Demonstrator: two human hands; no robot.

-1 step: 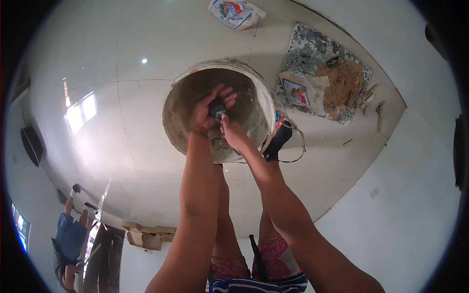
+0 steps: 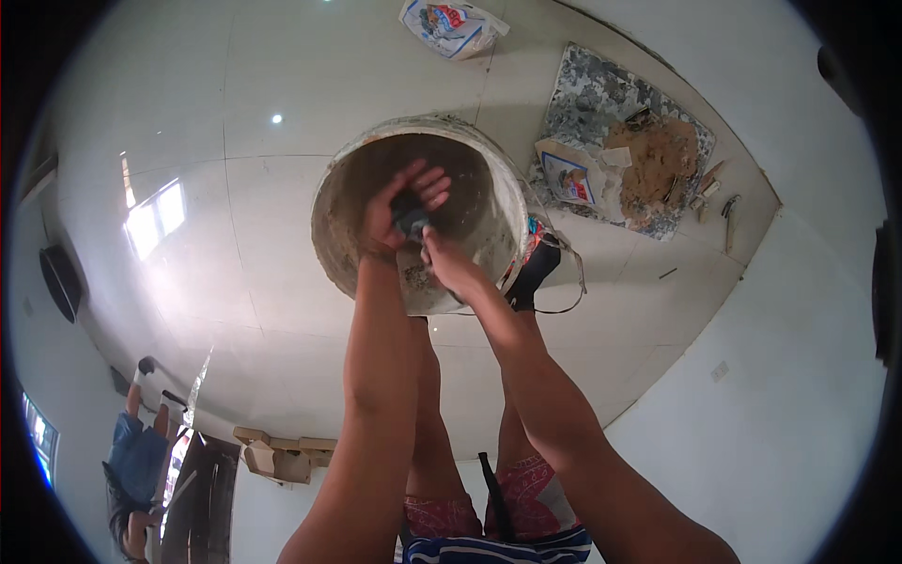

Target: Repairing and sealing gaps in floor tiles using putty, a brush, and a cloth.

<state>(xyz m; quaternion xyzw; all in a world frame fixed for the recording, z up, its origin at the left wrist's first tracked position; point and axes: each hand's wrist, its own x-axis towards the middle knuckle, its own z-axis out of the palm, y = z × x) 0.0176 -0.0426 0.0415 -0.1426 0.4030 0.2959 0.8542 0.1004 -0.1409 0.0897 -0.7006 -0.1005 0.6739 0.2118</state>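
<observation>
A dirty off-white bucket (image 2: 331, 235), crusted with grey residue, is in front of my legs with its wide mouth facing me. Over its mouth my left hand (image 2: 383, 214) is palm up, fingers outstretched. My right hand (image 2: 453, 266) comes in from the right, closed round a small dark tool (image 2: 411, 222). The dark end of that tool lies against or just over my left palm; its exact kind is too blurred to tell. Murky liquid and grit appear to be inside the bucket, partly hidden by my hands.
At the right, a grey mottled board (image 2: 601, 85) carries brown powder (image 2: 662, 160) and a torn bag (image 2: 568, 179). Another bag (image 2: 453, 28) stands far ahead. A hand tool (image 2: 730, 221) lies near the wall. Cardboard boxes (image 2: 277, 459) and another person (image 2: 138, 456) are at lower left.
The dark tool and my right fingertips have shifted slightly left across my left palm. My left fingers have moved a little.
</observation>
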